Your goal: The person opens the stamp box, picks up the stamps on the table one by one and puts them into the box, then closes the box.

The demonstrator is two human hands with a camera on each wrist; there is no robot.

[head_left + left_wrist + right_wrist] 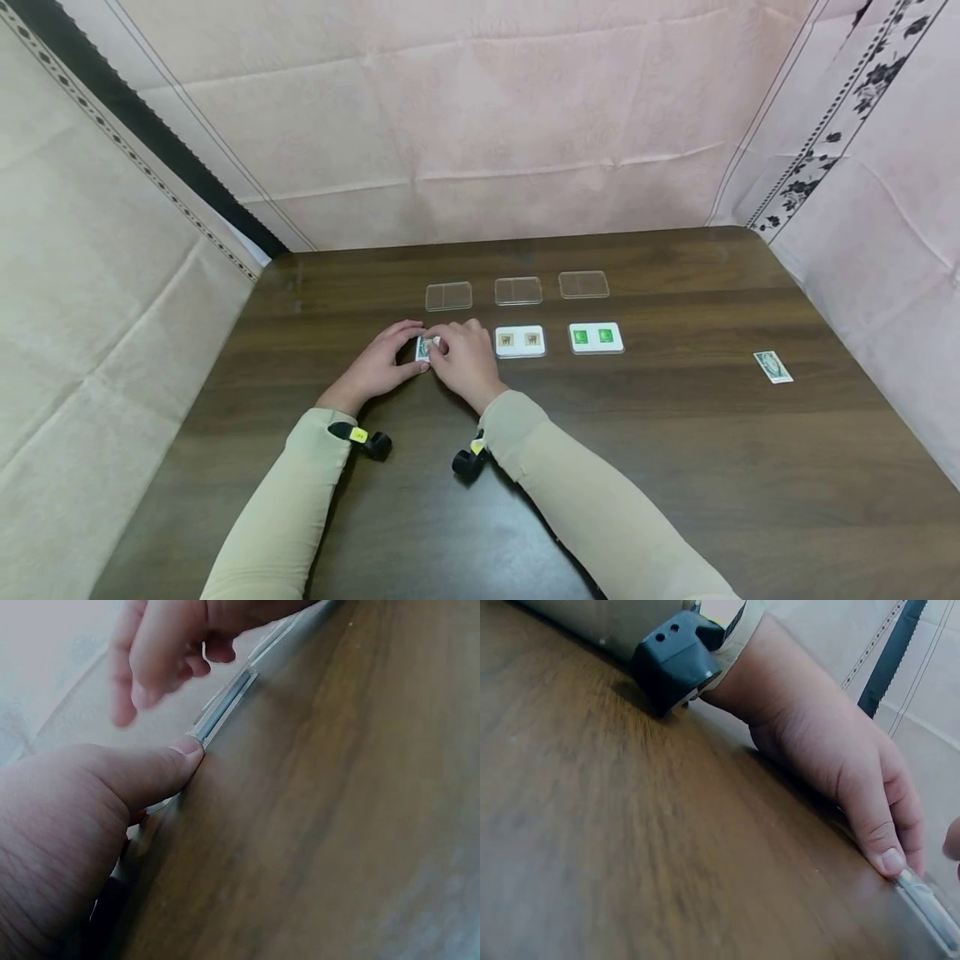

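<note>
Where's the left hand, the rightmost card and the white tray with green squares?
Left hand (375,367): head view, back.
Rightmost card (773,367): head view, centre.
White tray (593,337): head view, between the squares.

This looks like a small nook for filming, with cloth hung around a big table (675,467). The table top is brown with wood lines, and light shines on it. A pale back cloth (480,108) goes up like a wall, with fold lines across it. A left cloth (97,317) and a right cloth (900,192) close in the sides. One has a dark stripe (150,125), and one has black flowers (873,87). A black camera (377,446) sits by the left hand (375,367), and another by the right hand (467,358). The cloth hides the room, so I cannot tell if this is a home or an office.
</note>
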